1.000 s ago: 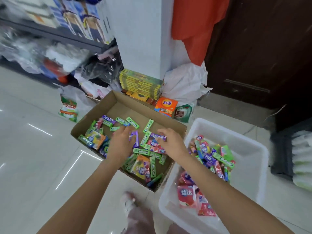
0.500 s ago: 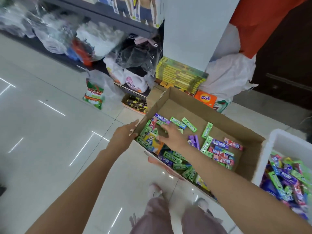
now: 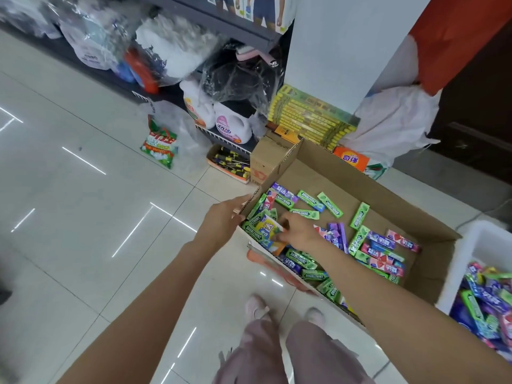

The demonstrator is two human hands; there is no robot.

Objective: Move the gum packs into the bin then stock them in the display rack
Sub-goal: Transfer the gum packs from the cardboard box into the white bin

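An open cardboard box (image 3: 327, 164) on the floor holds several loose gum packs (image 3: 376, 245), green, purple and pink. My left hand (image 3: 224, 217) grips the box's left wall from outside, thumb at the rim. Inside the left corner, my right hand (image 3: 300, 231) curls its fingers round a yellow and blue gum pack (image 3: 267, 227) lying on green packs. At the right edge, the white plastic bin (image 3: 471, 245) contains several more gum packs (image 3: 487, 300). No display rack shows.
Behind the box stand a stack of yellow-green flat boxes (image 3: 310, 117), detergent jugs (image 3: 230, 126), a small carton (image 3: 263, 159) and a white sack (image 3: 393, 120). A green bag (image 3: 159, 142) lies on the tiled floor. My feet (image 3: 256, 306) stand just before the box.
The view swung left, putting the bin at the right edge. My left hand left the box's inside and took its left wall. My right hand reached to the left corner onto the yellow pack.
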